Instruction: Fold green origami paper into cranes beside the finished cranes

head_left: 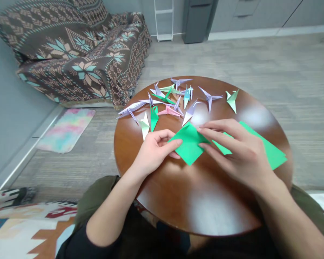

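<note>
Between my two hands is a folded green origami paper [190, 145], diamond-shaped, held just over the round table. My left hand [162, 145] pinches its left corner, thumb on top and fingers beneath. At the right corner, my right hand [229, 144] grips the same paper between thumb and fingertips. Green paper sheets [272, 149] lie on the table behind and to the right of my right hand, partly hidden by it. Beyond my hands are several folded paper cranes, among them a pink crane [169, 110], a purple crane [210, 98] and a pale green crane [232, 100].
The round brown table [178, 201] has a glossy top and stands close to my lap. A sofa [89, 61] under a patterned cover is at the far left, with a pastel mat [67, 129] on the floor before it. A dark grey bin-like box [197, 21] stands by the back wall.
</note>
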Available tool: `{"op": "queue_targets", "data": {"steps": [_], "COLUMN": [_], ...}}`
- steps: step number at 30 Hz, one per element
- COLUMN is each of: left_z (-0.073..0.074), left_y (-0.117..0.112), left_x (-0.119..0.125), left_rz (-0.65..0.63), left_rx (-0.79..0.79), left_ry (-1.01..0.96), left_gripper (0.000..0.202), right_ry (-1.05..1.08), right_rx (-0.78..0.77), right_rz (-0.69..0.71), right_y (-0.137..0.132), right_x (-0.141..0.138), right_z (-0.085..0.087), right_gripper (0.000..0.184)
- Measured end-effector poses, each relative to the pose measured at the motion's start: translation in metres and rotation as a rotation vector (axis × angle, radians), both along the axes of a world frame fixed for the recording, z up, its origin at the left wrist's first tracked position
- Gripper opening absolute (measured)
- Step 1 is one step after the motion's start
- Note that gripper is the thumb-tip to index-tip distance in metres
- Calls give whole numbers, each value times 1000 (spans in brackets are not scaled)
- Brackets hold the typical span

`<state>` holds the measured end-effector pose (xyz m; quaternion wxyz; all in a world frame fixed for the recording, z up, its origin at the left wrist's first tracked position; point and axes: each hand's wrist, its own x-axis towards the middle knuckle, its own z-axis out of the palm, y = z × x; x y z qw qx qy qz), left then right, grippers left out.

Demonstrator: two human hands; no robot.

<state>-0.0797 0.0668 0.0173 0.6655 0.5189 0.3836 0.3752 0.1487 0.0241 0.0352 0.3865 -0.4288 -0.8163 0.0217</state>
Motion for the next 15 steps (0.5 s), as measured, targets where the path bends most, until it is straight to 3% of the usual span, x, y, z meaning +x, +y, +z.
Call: {"op": "queue_targets", "data": {"steps": [3,6,9,15], "left_z": [1,1,2,-2], "left_y": [-1,-2,-3,-5], "left_x": [0,-2,-3,-4], "left_rz": [-4,-7,-32,-231], "left_rx": [38,81,119,102], "left_ry": [13,46,23,-174], "left_gripper": [30,30,28,43], "right_ry": [84,152,178,247], "right_rx": [-85,-262,-392,-584], "right_rz": [19,81,45,-8], "right_y": [0,0,0,0], "right_x": [-1,-2,-2,1], "right_z": [3,5,3,-2], "right_gripper": [10,14,14,8]}}
